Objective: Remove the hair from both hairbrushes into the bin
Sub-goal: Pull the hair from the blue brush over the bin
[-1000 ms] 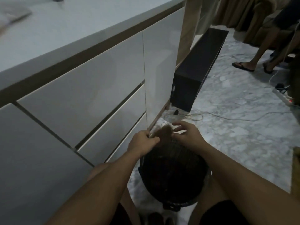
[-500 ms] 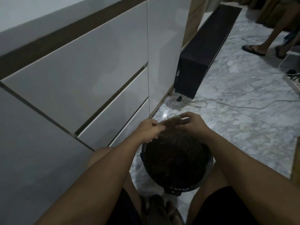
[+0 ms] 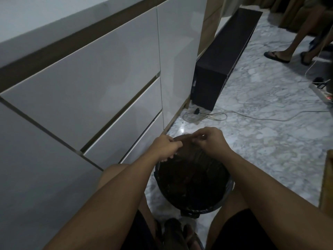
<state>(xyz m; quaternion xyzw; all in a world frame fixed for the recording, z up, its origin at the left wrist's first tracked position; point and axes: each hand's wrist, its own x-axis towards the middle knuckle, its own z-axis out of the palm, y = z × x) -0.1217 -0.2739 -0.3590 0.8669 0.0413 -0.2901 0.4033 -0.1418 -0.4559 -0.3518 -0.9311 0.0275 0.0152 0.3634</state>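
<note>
A brown hairbrush (image 3: 184,143) is held over the far rim of a round dark bin (image 3: 229,191) that stands on the floor between my knees. My left hand (image 3: 166,147) is shut around the brush's left side. Touching the brush from the right, my right hand (image 3: 210,141) has its fingertips pinched together at the brush's top, where thin wisps of hair (image 3: 184,136) show. The light is dim, so the bristles and the amount of hair are hard to make out. A second hairbrush is not in view.
White drawer fronts (image 3: 100,87) rise close on my left. A long black box (image 3: 218,69) lies on the marble floor beyond the bin, with cables (image 3: 207,116) in front of it. Another person's sandalled feet (image 3: 277,56) are at the far right. A wooden edge (image 3: 327,177) stands at right.
The view has tilted downward, and both hands have stayed over the bin's far rim. My right hand's fingers have curled from spread to a pinch on the brush.
</note>
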